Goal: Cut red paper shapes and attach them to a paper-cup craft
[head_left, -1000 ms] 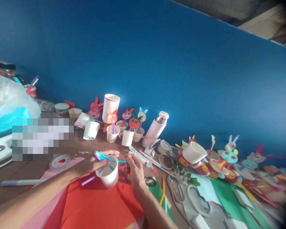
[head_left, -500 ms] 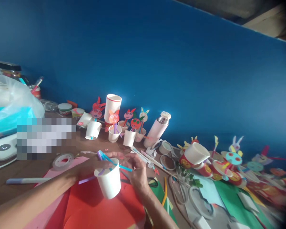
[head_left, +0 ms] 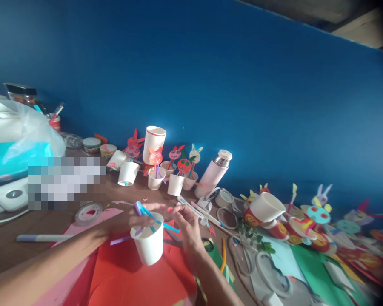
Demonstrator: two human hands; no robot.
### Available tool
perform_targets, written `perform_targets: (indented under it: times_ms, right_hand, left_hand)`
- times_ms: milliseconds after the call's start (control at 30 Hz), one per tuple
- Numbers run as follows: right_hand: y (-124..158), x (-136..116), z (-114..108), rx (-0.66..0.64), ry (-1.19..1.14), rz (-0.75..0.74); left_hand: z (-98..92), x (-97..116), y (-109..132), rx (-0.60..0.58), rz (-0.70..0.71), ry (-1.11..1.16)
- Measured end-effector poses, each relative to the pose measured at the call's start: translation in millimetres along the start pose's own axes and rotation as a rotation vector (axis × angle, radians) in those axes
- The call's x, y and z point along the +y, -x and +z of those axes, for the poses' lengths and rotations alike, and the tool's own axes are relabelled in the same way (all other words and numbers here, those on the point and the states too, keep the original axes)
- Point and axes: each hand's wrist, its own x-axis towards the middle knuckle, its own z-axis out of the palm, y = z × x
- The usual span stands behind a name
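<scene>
A white paper cup [head_left: 149, 248] stands tilted over red paper [head_left: 140, 280]. A blue straw [head_left: 171, 227] and a purple straw [head_left: 119, 241] stick out of its sides, and their bent lengths rise above the rim. Reaching behind the rim, my left hand [head_left: 143, 219] is closed around the cup's far side and the straws; part of its grip is hidden. Its fingertips extend right, close to a small red piece [head_left: 170, 210]. My right hand [head_left: 187, 223] pinches that piece between thumb and fingers, just right of the cup.
Cups with paper animal faces [head_left: 155, 157], a cup stack [head_left: 155, 142] and a pink thermos [head_left: 213, 174] stand along the wall. A tape roll [head_left: 88, 213] and a marker [head_left: 44, 238] lie left. At right are cables [head_left: 242, 259], more decorated cups and green paper [head_left: 319, 265].
My right fingers have come off the blue straw's end and drawn together around the small red piece. The cup stays in my left hand. The view has shifted slightly.
</scene>
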Motion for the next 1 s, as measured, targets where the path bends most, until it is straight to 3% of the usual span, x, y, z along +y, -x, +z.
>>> perform_targets:
  times_ms: [67, 167, 300, 633, 1000]
  right_hand:
    - [-1.9, -0.5, -2.8, -0.001, -0.056, 0.032]
    - [-4.9, 1.2, -7.2, 0.0, -0.138, 0.07]
    - [-8.1, 5.2, -11.4, 0.016, -0.216, 0.11]
    - [-10.0, 14.7, -14.0, 0.044, -0.236, 0.135]
    - [-7.1, 11.1, -11.2, -0.008, -0.198, 0.193]
  left_hand:
    - [-6.8, -4.2, -2.9, -0.095, 0.023, -0.031]
    - [-18.3, -8.4, -8.4, -0.007, 0.065, -0.205]
    - [-28.3, -11.1, -14.4, -0.008, 0.041, -0.421]
    - [-22.0, -22.1, -18.8, 0.082, 0.291, -0.675]
    - [-31.9, -14.9, -20.8, 0.159, 0.247, -0.587]
